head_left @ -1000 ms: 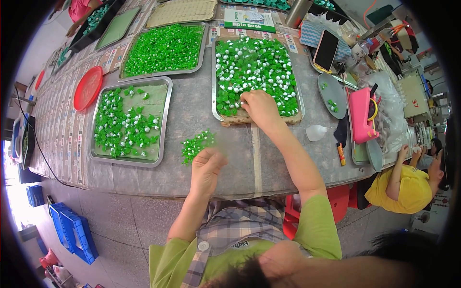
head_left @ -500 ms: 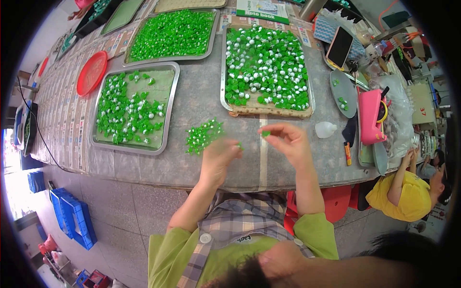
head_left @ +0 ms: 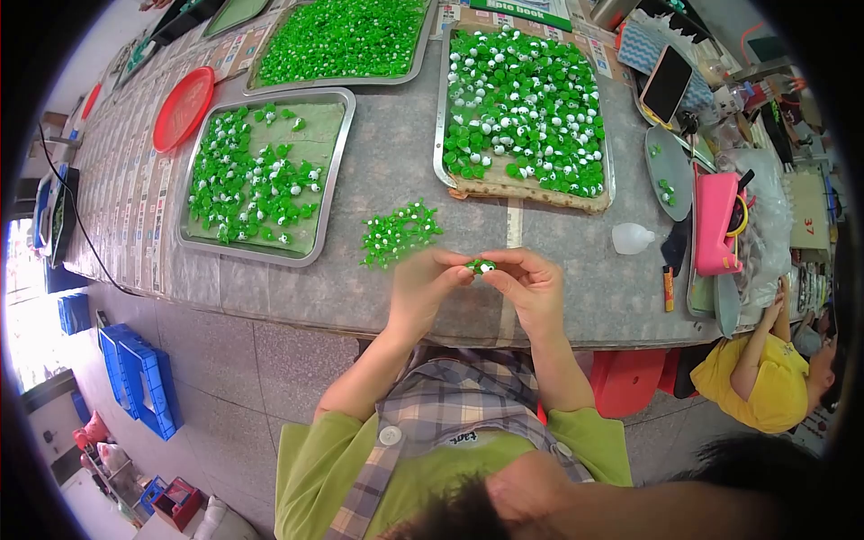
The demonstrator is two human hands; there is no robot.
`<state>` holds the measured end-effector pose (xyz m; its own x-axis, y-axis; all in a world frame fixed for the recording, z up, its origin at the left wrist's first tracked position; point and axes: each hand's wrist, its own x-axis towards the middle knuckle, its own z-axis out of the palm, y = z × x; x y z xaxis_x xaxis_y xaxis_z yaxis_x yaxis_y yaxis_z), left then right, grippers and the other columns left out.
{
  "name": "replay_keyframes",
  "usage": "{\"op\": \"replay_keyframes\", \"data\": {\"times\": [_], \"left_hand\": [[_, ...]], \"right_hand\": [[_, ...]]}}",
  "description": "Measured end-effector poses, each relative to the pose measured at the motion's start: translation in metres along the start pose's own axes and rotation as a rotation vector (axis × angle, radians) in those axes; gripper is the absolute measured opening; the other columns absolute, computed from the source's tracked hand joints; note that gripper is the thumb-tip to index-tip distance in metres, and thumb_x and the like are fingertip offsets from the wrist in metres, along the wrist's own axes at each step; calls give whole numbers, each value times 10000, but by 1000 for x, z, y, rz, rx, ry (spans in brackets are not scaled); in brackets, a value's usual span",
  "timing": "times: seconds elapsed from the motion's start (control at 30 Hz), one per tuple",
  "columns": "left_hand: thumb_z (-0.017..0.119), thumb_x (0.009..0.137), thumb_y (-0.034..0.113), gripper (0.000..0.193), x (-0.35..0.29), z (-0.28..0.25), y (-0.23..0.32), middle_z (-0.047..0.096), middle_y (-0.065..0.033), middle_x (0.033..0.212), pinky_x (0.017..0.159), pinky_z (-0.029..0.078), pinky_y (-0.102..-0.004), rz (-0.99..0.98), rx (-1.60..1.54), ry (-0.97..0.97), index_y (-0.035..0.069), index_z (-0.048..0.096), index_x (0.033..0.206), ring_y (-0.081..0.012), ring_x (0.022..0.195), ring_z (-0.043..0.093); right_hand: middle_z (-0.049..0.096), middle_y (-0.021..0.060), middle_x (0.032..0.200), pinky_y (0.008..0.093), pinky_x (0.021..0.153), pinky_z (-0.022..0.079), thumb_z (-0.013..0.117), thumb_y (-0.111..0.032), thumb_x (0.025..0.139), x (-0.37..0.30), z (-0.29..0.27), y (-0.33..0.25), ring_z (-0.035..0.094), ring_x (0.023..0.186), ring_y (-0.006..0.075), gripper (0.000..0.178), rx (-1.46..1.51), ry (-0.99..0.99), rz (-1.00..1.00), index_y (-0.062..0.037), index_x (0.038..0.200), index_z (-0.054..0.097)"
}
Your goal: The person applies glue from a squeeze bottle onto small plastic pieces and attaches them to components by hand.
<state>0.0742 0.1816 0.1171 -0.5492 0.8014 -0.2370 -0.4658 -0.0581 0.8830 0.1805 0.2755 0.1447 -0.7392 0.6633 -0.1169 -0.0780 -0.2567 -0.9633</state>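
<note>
Fingertips together over the near part of the table, my left hand [head_left: 423,288] and my right hand [head_left: 533,292] pinch a small green plastic piece with a white, dark-dotted ball [head_left: 487,267] like an eye. The fingers partly cover it, so I cannot tell whether it is one part or two. Just beyond my left hand lies a loose pile of small green pieces with white spots [head_left: 399,232]. To its left, a metal tray [head_left: 324,202] holds green pieces with white balls. A fuller tray [head_left: 439,148] of similar pieces sits beyond my right hand.
A third tray [head_left: 418,54] of small green pieces is at the back, near a red plate [head_left: 183,110]. Rightward are a translucent white cup [head_left: 633,238], a grey oval dish [head_left: 668,171], a phone [head_left: 667,84] and a pink case [head_left: 715,220]. A person in yellow [head_left: 751,382] sits far right.
My hands were apart, the right one holding a small green piece up; now they meet at the fingertips around a green and white piece. The view has shifted slightly.
</note>
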Motion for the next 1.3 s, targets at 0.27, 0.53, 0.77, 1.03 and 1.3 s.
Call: {"op": "replay_keyframes", "data": {"times": [0.27, 0.53, 0.77, 1.03, 1.3], "left_hand": [[581, 703, 115, 147, 0, 2, 1, 569, -53, 698, 554, 389, -198, 117, 175, -11, -16, 564, 767, -90, 625, 504], [578, 695, 98, 119, -1, 3, 4, 565, -54, 685, 554, 387, -206, 168, 297, -33, -3, 574, 758, -103, 621, 504], [584, 671, 78, 89, -2, 8, 6, 568, -68, 700, 562, 398, -239, 279, 416, -51, 15, 577, 733, -146, 634, 529], [594, 647, 82, 141, 0, 19, 20, 561, -59, 714, 580, 395, -280, 529, 704, -96, 51, 562, 780, -197, 670, 517], [597, 626, 36, 169, -2, 17, 12, 556, -62, 717, 569, 396, -276, 607, 715, -147, 44, 556, 790, -206, 665, 517]], "right_hand": [[569, 74, 834, 208, 674, 423, 553, 33, 686, -4, 4, 7, 540, 753, 114, 184, -5, 41, -48, 9, 868, 554], [564, 67, 848, 198, 701, 410, 521, 25, 721, -6, -3, 4, 521, 775, 98, 182, 40, -15, 38, 4, 899, 553], [567, 56, 806, 197, 661, 427, 525, 14, 722, -12, -2, 8, 526, 737, 87, 154, 69, 92, 43, 6, 869, 567], [578, 86, 799, 216, 665, 441, 533, 2, 713, -11, -17, 5, 549, 721, 121, 164, 181, 43, 103, 10, 874, 566], [581, 90, 784, 217, 655, 445, 540, -10, 713, -14, -16, -3, 550, 710, 120, 150, 73, 38, 127, 17, 857, 570]]}}
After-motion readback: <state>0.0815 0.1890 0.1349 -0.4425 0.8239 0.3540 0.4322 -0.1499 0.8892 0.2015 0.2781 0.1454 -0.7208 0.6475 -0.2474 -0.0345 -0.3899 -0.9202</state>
